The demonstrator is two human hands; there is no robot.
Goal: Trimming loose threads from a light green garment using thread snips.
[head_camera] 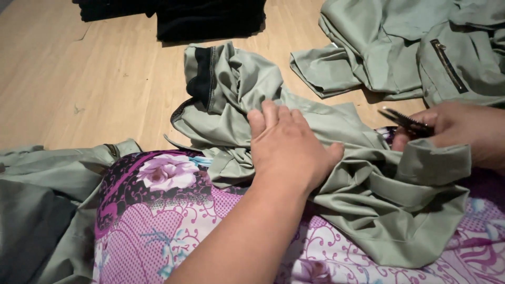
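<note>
Across the person's lap, over a purple flowered cloth (158, 210), lies the sage-green garment (363, 205), bunched in thick folds and trailing up toward twelve o'clock, where a black-lined edge (202, 79) rests on the wooden floor (79, 89). The left hand (286, 147) lies flat on the middle of it, fingers spread and loose, pressing the cloth down rather than gripping it. At three o'clock from that hand, the right hand (463, 131) is closed around small black snips (407, 123), whose thin blades point toward nine o'clock, just above a folded cuff-like edge of the garment.

From where I stand, the risk sits at those blade tips. The cloth beneath them is doubled over several times, so a snip meant for a loose thread could, I think, catch a fold underneath and nick good fabric. The flat hand holds only the middle; the part near the blades looks slack, and slack cloth may ride up between the blades. The left thumb is not far from the snips either, so a sudden tug could bring skin near the points. The flowered cloth lies right under the work and could be cut along with it.

Farther out, at one o'clock, another green garment (400, 47) with a dark zip (448, 66) lies in a heap on the floor. At twelve o'clock sits a stack of black cloth (210, 18). More green fabric (47, 184) spills at eight o'clock, beside the lap.
</note>
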